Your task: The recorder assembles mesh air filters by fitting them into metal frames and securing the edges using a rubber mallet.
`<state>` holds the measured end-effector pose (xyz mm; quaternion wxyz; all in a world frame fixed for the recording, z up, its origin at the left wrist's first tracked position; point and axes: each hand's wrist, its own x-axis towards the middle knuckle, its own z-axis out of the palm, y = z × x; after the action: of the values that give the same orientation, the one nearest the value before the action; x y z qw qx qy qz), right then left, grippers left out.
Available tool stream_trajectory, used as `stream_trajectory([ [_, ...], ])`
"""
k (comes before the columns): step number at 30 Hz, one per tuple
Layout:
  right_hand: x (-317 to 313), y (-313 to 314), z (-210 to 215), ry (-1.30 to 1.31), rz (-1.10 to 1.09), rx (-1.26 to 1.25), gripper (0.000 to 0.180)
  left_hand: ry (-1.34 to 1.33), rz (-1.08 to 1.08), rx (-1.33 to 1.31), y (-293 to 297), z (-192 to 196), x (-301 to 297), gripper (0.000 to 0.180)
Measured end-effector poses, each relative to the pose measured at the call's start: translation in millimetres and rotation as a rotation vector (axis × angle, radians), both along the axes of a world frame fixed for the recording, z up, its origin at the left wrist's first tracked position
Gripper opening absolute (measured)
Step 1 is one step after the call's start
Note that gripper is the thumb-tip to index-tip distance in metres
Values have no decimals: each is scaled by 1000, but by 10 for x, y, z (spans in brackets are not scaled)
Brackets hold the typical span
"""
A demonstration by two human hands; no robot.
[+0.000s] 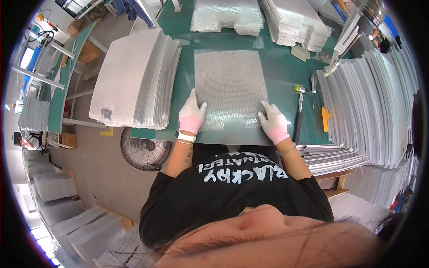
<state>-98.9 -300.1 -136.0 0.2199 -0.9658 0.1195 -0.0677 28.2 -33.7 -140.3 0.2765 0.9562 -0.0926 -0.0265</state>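
A silvery, finely textured rectangular sheet with a notch in its near edge lies on the green table in front of me. It looks like a thin metal mesh panel, possibly several layered. My left hand, in a white and pink glove, rests at the sheet's near left edge with thumb and forefinger apart. At the near right edge, my gloved right hand touches the sheet with its fingers spread. Neither hand is closed round anything; the undersides of the fingers are hidden.
Stacked pale sheets stand to the left, and more notched silvery stacks lie at the back. On the right are a hammer, a screwdriver, an orange scraper-like tool and many upright sheets. A floor fan stands below left.
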Motion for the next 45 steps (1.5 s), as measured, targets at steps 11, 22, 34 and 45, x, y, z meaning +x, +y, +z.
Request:
stream_trajectory([
  [11, 2334, -1698, 1062, -97, -349, -140, 63, -181, -335, 281, 177, -133, 242, 63],
  [22, 2866, -2115, 1562, -81, -509, 51, 85, -299, -203, -135, 320, 92, -350, 80],
  [34, 1567, -1960, 1402, -984, -190, 259, 76, -73, -429, -604, 14, 261, -254, 64],
  [45, -97, 79, 907, -529, 0, -42, 101, -105, 140, -1448, -353, 584, -502, 41],
])
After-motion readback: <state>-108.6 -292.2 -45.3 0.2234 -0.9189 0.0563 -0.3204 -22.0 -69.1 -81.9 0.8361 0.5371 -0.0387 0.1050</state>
